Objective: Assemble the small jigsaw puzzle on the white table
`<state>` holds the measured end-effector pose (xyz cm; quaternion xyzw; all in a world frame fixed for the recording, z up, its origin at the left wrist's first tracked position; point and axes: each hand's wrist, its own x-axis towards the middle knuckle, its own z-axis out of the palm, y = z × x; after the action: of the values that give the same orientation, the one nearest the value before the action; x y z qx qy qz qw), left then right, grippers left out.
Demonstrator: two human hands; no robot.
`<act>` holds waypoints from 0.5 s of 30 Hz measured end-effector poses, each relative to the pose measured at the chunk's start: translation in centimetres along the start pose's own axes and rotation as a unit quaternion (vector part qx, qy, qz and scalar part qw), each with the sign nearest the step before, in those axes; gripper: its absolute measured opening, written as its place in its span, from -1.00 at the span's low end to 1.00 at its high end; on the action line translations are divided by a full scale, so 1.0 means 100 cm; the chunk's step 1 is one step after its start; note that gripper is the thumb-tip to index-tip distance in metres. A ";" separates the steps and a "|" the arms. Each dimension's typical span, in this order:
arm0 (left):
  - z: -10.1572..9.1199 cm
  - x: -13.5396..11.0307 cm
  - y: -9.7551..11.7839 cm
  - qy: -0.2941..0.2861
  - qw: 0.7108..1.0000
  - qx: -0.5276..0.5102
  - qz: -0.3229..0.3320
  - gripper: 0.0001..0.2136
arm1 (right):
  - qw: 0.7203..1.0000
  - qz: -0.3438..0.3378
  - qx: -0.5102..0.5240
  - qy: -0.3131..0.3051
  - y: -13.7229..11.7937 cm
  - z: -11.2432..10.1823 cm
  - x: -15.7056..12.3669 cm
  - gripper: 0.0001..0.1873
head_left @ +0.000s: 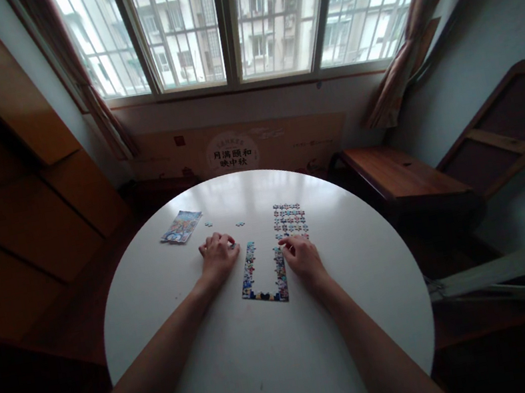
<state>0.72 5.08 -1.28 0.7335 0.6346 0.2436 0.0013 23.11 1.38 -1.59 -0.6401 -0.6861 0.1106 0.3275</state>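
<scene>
A partly joined jigsaw puzzle (266,296) lies on the round white table (214,381), its pieces forming a U-shaped border open at the far end. Left of it, my left hand (219,256) rests with curled fingers, thumb and forefinger at a small jigsaw piece (234,247). My right hand (302,258) is at the upper end of the border's right side, fingertips drawn together; whatever is between them is too small to make out. Loose jigsaw pieces (290,220) lie in rows just beyond my right hand, which hides the nearest ones.
A colourful picture sheet (181,227) lies at the table's far left. Two single pieces, one here (240,224) and another piece (208,224), lie beyond my left hand. A wooden bench (398,172) stands at the right, and a printed carton (277,139) leans below the window.
</scene>
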 end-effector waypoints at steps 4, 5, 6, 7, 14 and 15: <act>-0.001 0.001 0.000 -0.018 1.000 -0.013 -0.008 -0.81 | 1.000 -0.003 0.002 0.001 0.000 0.000 0.000 -0.76; -0.001 0.001 0.000 -0.022 1.000 -0.018 -0.008 -0.81 | 1.000 -0.003 0.003 0.001 0.000 0.000 0.000 -0.76; -0.001 0.001 0.000 -0.024 0.999 -0.022 -0.007 -0.81 | 1.000 -0.004 0.003 0.002 0.001 0.001 0.000 -0.76; -0.002 0.001 0.000 -0.025 0.999 -0.027 -0.006 -0.81 | 1.000 -0.003 0.003 0.003 0.001 0.001 0.000 -0.76; -0.003 0.002 -0.003 -0.019 0.989 -0.143 0.021 -0.89 | 1.000 -0.009 0.014 0.010 0.003 0.002 0.001 -0.76; -0.002 0.003 -0.002 -0.020 0.983 -0.183 0.023 -0.89 | 0.999 -0.017 0.027 0.015 0.002 0.002 0.001 -0.76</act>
<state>0.47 5.32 -1.06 0.7402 0.5618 0.3409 0.1423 23.12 1.53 -1.80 -0.6212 -0.6884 0.1136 0.3568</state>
